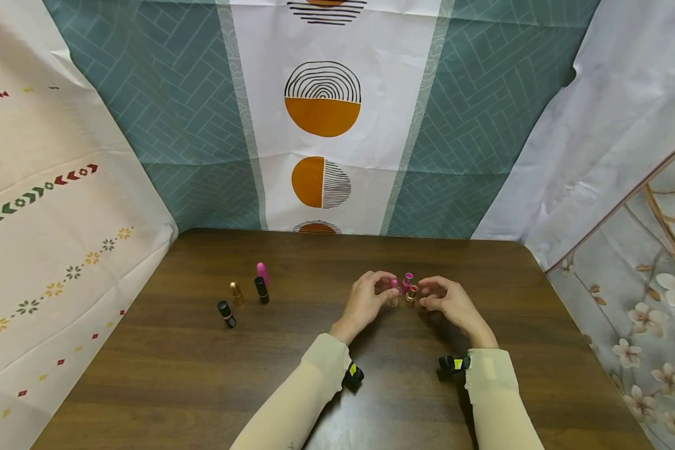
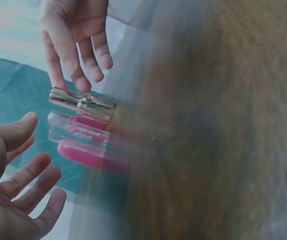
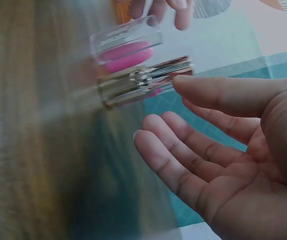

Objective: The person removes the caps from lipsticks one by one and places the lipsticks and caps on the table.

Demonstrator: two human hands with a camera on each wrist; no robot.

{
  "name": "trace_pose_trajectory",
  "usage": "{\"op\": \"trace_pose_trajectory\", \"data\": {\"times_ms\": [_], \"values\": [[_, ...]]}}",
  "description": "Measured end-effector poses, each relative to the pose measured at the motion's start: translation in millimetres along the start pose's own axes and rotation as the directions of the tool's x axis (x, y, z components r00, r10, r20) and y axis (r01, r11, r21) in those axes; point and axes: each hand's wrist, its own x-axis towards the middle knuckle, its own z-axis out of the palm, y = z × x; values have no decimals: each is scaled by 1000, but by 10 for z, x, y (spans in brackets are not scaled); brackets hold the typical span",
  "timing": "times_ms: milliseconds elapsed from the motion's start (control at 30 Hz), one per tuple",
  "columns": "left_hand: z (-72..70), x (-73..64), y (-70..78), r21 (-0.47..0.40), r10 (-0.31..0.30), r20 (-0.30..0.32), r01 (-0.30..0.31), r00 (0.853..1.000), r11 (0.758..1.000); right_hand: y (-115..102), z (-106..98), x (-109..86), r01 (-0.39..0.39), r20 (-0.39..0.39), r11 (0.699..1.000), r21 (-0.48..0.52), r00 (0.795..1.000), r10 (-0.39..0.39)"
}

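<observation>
A small cluster of lipsticks stands upright between my two hands. In it are a shiny gold lipstick tube (image 3: pixel 143 80), a clear lipstick cap or tube (image 3: pixel 128 37) and bright pink lipstick tubes (image 2: pixel 83 153). On the left of the cluster is my left hand (image 1: pixel 365 301), its fingers loosely bent and apart from the tubes in the left wrist view. My right hand (image 1: pixel 452 304) is close to the gold tube from the right, fingers relaxed. Its thumb tip overlaps the gold tube in the right wrist view; whether they touch I cannot tell.
To the left on the brown wooden table (image 1: pixel 163 369) stand a black lipstick tube (image 1: pixel 227 314), a gold tube (image 1: pixel 237 294), another black tube (image 1: pixel 261 290) and a pink tube (image 1: pixel 262 271). A patterned cloth (image 1: pixel 326 187) hangs behind the table's far edge.
</observation>
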Motion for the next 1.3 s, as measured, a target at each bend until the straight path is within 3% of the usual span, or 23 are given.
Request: {"op": "trace_pose_trajectory", "data": {"times_ms": [233,467,667,867,1300], "values": [[-200,-30,-12,-64,-29,-22,27,999,998,-93,-57,-11,41,-41,997,-68,998,-44],[-471,-79,-49,-110,-7,-64,0,998,994,-280,-84,-70,119,-101,983,-142,986,-134],[-729,-104,-45,-143,-2,-125,-16,992,990,-497,76,-62,201,-121,973,-117,969,-214],[-1000,-168,-59,-92,-3,-187,-14,982,996,-627,399,4,244,-29,969,-35,969,-245],[-1506,-248,-132,-19,-37,-351,32,936,999,-733,835,156,230,186,971,65,953,-238]]}}
